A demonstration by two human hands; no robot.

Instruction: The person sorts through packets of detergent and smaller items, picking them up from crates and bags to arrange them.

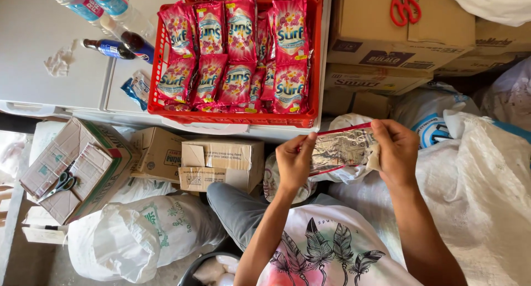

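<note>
While raised, left hand (pixel 294 160) and right hand (pixel 396 149) pinch a sachet strip (pixel 343 147).

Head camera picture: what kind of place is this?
Probably a small shop's storeroom or packing corner. A red crate is packed with pink sachets, and cardboard boxes and white sacks are piled around. Both hands, left hand and right hand, hold a silvery packet.

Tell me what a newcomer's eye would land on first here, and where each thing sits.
The red crate at top centre stands out, packed with pink sachets. Below it, the left hand and right hand hold a flattened silvery packet stretched between them at centre. Red scissors lie on a cardboard box at upper right, and white sacks fill the right side.
</note>
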